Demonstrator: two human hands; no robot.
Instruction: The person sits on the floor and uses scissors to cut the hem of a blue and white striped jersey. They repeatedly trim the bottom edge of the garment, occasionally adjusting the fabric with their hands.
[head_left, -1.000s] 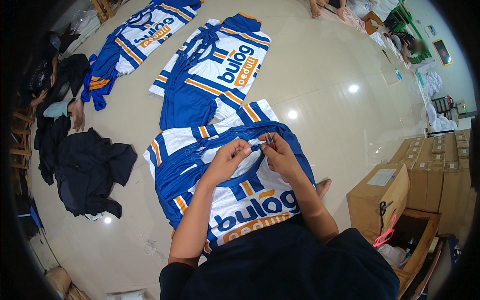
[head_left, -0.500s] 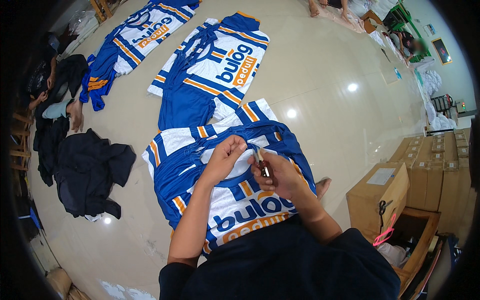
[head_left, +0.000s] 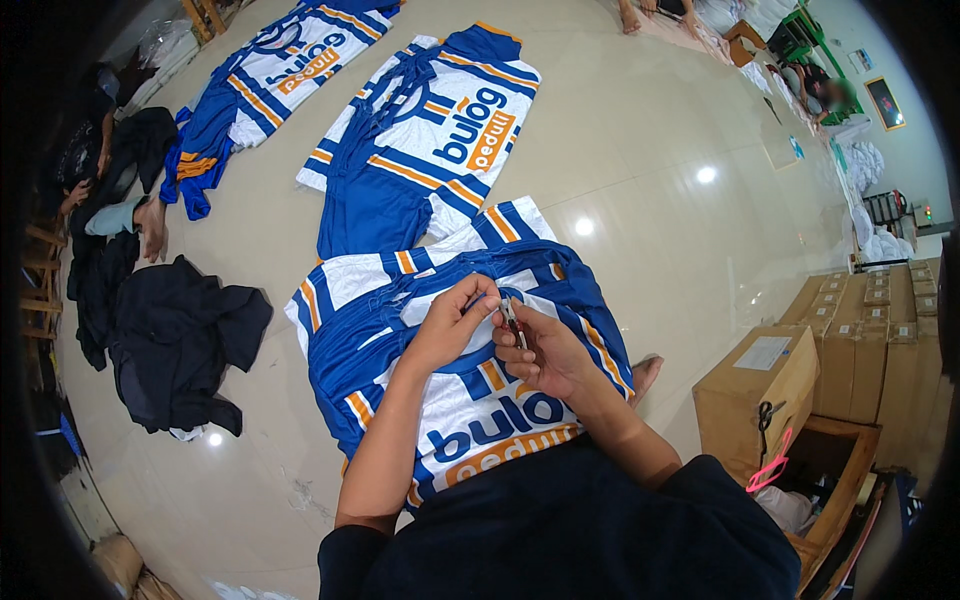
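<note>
A blue, white and orange jersey (head_left: 385, 345) lies spread across my lap, its neckline under my hands. Finger and thumb of my left hand (head_left: 455, 318) are pinched together at the collar; what sits between them is too small to make out. Just to the right, my right hand (head_left: 548, 355) grips small thread snips (head_left: 514, 325) with a dark red-brown handle and metal blades. The blades point up toward the left fingertips, almost touching them. My right fingers partly cover the handle.
Two matching jerseys (head_left: 450, 125) (head_left: 290, 70) lie on the tiled floor ahead. Dark garments (head_left: 180, 345) are heaped at the left, near a seated person (head_left: 92, 150). Cardboard boxes (head_left: 755, 385) stand at the right, with black scissors (head_left: 767, 412) on the nearest. A wooden drawer (head_left: 850, 450) is beside them.
My right hand has turned a little and moved the snips slightly left, closer to my left fingertips. My left hand has shifted slightly right, still pinched.
</note>
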